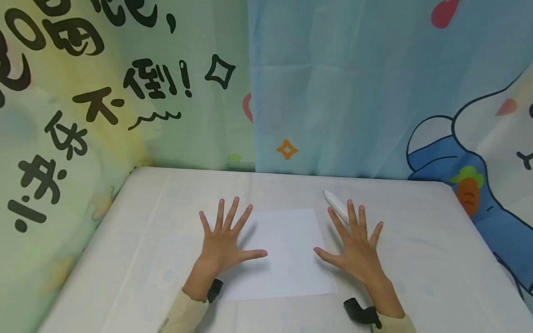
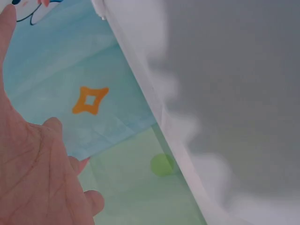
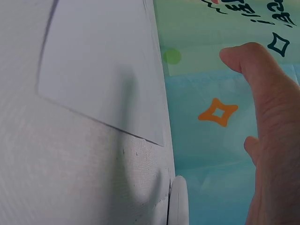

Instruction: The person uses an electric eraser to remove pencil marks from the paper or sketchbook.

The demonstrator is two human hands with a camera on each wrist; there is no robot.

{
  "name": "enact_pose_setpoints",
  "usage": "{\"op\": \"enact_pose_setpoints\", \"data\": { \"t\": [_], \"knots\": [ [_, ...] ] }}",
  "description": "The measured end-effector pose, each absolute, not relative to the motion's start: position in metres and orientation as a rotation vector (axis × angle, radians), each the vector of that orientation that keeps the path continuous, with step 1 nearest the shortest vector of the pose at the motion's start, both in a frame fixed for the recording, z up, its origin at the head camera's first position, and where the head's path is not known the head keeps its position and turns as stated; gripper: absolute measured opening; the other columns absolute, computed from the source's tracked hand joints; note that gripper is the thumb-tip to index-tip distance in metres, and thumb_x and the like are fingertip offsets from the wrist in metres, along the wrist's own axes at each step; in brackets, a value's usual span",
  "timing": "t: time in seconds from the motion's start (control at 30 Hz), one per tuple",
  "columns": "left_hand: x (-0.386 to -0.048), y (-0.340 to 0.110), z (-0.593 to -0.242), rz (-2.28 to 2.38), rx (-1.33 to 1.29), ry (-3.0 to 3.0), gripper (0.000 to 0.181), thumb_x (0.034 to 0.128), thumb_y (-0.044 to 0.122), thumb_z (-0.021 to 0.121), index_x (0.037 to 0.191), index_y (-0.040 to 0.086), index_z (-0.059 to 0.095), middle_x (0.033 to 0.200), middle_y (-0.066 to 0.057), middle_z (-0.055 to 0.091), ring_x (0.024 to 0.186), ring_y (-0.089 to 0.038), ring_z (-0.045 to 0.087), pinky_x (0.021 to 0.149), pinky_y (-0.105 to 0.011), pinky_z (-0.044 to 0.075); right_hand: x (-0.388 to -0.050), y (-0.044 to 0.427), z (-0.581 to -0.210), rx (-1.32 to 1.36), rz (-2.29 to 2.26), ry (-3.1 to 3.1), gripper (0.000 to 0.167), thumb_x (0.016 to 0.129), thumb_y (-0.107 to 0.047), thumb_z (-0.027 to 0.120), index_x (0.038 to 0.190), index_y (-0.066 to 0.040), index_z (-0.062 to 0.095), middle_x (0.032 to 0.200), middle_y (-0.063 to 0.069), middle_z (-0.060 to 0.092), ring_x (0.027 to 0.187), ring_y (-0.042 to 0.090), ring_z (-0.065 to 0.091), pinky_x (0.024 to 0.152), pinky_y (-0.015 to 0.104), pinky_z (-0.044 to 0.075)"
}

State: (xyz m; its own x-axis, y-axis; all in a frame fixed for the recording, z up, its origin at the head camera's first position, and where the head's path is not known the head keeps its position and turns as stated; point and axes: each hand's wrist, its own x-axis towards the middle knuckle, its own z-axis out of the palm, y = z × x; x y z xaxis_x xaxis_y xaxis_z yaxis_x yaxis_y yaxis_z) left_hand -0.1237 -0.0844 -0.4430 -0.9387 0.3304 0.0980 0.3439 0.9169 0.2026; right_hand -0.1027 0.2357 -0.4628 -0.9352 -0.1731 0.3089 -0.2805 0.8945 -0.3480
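Note:
A white sheet of paper (image 1: 287, 254) lies flat on the white table between the two hands. My left hand (image 1: 225, 245), fingers spread wide, hovers over the sheet's left edge and holds nothing. On the other side my right hand (image 1: 358, 249) is spread as well, empty, just right of the sheet. Behind its fingertips a white pen-like object (image 1: 335, 206) lies on the table, partly hidden by the fingers. In the left wrist view the left palm (image 2: 42, 173) shows at the left; the right wrist view shows the right hand (image 3: 276, 122) and the sheet (image 3: 103, 61).
The table (image 1: 429, 259) has a white cover. Behind it hangs a blue curtain (image 1: 333, 92) with a cartoon figure at the right, and a green one (image 1: 200, 134) with black writing at the left. Black bands (image 1: 360, 312) sit at both wrists.

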Motion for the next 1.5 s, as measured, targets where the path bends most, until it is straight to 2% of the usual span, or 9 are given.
{"op": "enact_pose_setpoints", "data": {
  "t": [0.27, 0.5, 0.6, 0.7, 0.8, 1.07, 1.2, 1.33, 1.5],
  "knots": [
    [-0.126, -0.087, -0.44, -0.367, -0.558, -2.985, 0.105, 0.0717, 0.078, 0.062, 0.156, 0.033, 0.019, 0.165, -0.001, 0.009, 0.15, -0.038, 0.009, 0.109, -0.075, 0.011, -0.104, 0.232, -0.462, 0.33, 0.593, -2.807, 0.102, 0.074, -0.052, 0.075, 0.156, -0.033, 0.017, 0.165, 0.008, -0.005, 0.148, 0.044, -0.005, 0.102, 0.081, -0.005],
    [-0.125, -0.088, -0.437, -0.403, -0.569, -2.906, 0.096, 0.0717, 0.072, 0.068, 0.15, 0.027, 0.037, 0.151, -0.007, 0.041, 0.141, -0.035, 0.036, 0.107, -0.064, 0.033, -0.11, 0.234, -0.462, 0.366, 0.682, -2.661, 0.098, 0.069, -0.037, 0.081, 0.153, -0.023, 0.032, 0.159, 0.017, 0.023, 0.144, 0.049, 0.015, 0.103, 0.08, 0.014],
    [-0.125, -0.088, -0.438, -0.413, -0.593, -2.829, 0.087, 0.0692, 0.063, 0.077, 0.14, 0.019, 0.052, 0.137, -0.009, 0.055, 0.125, -0.031, 0.054, 0.089, -0.048, 0.053, -0.113, 0.234, -0.463, 0.379, 0.746, -2.6, 0.094, 0.068, -0.029, 0.083, 0.15, -0.019, 0.038, 0.154, 0.021, 0.031, 0.14, 0.051, 0.023, 0.099, 0.078, 0.027],
    [-0.122, -0.087, -0.439, -0.435, -0.609, -2.798, 0.079, 0.0671, 0.054, 0.083, 0.132, 0.016, 0.059, 0.127, -0.009, 0.061, 0.108, -0.029, 0.065, 0.059, -0.034, 0.056, -0.114, 0.235, -0.463, 0.366, 0.809, -2.58, 0.092, 0.068, -0.022, 0.083, 0.15, -0.018, 0.04, 0.152, 0.022, 0.034, 0.138, 0.052, 0.027, 0.091, 0.077, 0.037],
    [-0.118, -0.087, -0.438, -0.476, -0.618, -2.869, 0.074, 0.067, 0.047, 0.086, 0.129, 0.015, 0.061, 0.126, -0.011, 0.062, 0.102, -0.03, 0.066, 0.051, -0.033, 0.054, -0.115, 0.235, -0.463, 0.356, 0.841, -2.568, 0.089, 0.068, -0.018, 0.084, 0.148, -0.014, 0.043, 0.151, 0.022, 0.035, 0.136, 0.052, 0.03, 0.085, 0.075, 0.042],
    [-0.105, -0.089, -0.447, -0.377, -0.712, -3.033, 0.062, 0.0683, 0.042, 0.084, 0.12, 0.015, 0.066, 0.124, -0.01, 0.061, 0.111, -0.03, 0.062, 0.059, -0.038, 0.058, -0.115, 0.233, -0.463, 0.347, 0.839, -2.525, 0.075, 0.068, -0.014, 0.083, 0.136, -0.005, 0.053, 0.144, 0.02, 0.042, 0.127, 0.046, 0.042, 0.07, 0.062, 0.053],
    [-0.104, -0.09, -0.451, -0.345, -0.721, -3.086, 0.058, 0.069, 0.041, 0.084, 0.118, 0.015, 0.067, 0.122, -0.008, 0.062, 0.114, -0.03, 0.06, 0.062, -0.04, 0.058, -0.117, 0.233, -0.465, 0.332, 0.84, -2.493, 0.067, 0.068, -0.013, 0.083, 0.129, -0.003, 0.059, 0.137, 0.02, 0.049, 0.12, 0.043, 0.047, 0.072, 0.06, 0.053],
    [-0.104, -0.088, -0.451, -0.275, -0.714, -3.111, 0.054, 0.0712, 0.043, 0.083, 0.116, 0.017, 0.069, 0.121, -0.006, 0.063, 0.115, -0.028, 0.059, 0.066, -0.042, 0.059, -0.12, 0.234, -0.467, 0.321, 0.837, -2.423, 0.055, 0.067, -0.01, 0.082, 0.118, 0.0, 0.064, 0.127, 0.02, 0.056, 0.114, 0.04, 0.053, 0.088, 0.037, 0.051],
    [-0.103, -0.087, -0.45, -0.238, -0.71, -3.106, 0.053, 0.072, 0.043, 0.082, 0.117, 0.018, 0.07, 0.119, -0.005, 0.064, 0.115, -0.027, 0.06, 0.066, -0.041, 0.059, -0.125, 0.237, -0.467, 0.343, 0.877, -2.348, 0.047, 0.066, -0.005, 0.081, 0.11, 0.003, 0.066, 0.12, 0.023, 0.059, 0.109, 0.041, 0.056, 0.094, 0.0, 0.025]
  ]
}}
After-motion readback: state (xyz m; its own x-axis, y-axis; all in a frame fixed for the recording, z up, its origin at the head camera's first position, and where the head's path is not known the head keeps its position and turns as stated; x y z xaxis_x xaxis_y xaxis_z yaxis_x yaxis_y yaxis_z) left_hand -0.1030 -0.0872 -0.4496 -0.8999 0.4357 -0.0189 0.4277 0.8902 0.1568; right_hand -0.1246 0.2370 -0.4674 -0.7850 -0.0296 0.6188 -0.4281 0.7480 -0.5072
